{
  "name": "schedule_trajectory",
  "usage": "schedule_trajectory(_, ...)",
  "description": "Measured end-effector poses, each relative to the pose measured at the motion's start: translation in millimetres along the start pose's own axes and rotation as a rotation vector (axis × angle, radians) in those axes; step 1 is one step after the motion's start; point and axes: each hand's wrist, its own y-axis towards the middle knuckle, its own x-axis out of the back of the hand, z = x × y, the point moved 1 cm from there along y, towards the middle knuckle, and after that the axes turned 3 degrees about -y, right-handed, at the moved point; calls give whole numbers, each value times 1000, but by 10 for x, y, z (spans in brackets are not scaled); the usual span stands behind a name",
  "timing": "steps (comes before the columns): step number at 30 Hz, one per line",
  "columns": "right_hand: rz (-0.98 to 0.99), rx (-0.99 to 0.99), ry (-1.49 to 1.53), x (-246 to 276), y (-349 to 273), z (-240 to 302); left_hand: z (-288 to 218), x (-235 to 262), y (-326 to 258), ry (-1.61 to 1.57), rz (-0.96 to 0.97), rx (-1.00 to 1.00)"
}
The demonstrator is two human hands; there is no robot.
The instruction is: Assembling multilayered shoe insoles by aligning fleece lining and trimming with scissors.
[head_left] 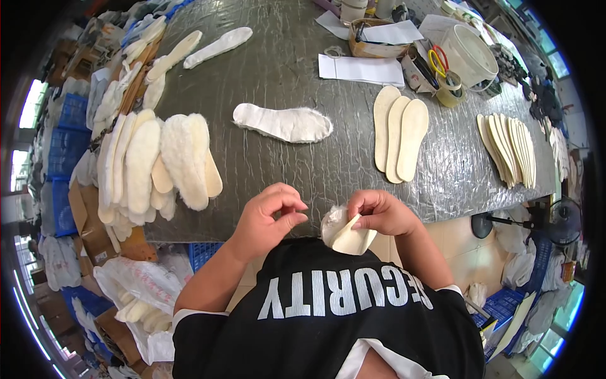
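Note:
My right hand (386, 213) pinches a pale insole (352, 239) between thumb and fingers at the table's near edge, in front of my chest. A fuzzy white piece (334, 220) shows against its left side; whether the two are joined I cannot tell. To the left of it, my left hand (270, 218) hovers with thumb and forefinger apart and nothing visible between them. Beyond both hands a single white fleecy insole (284, 122) lies flat. Three flat cream insoles (401, 136) overlap to the right of it.
Fleecy insoles (186, 158) pile up at the left edge, with another white insole (219, 47) farther back. A fanned row of cream insoles (508, 150) lies at right. White paper (361, 69), a tape roll (450, 90) and a plastic bucket (468, 54) stand at the back.

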Motion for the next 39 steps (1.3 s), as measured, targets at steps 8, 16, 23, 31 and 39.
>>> schedule_trajectory(8,21,-16,-38,-29,40,49,-272,-163,259,559,194,-452)
schedule_trajectory(16,51,66,16,81,-80,14,-21,-316,323,387,156,-448)
schedule_trajectory(23,63,131,63,55,-232,183,-144,-432,448,333,156,-561)
schedule_trajectory(31,-167,96,272,-95,-490,181,-382,-684,354,472,105,-487)
schedule_trajectory(39,-708,35,-409,-413,-693,312,-605,-977,315,510,95,-246)
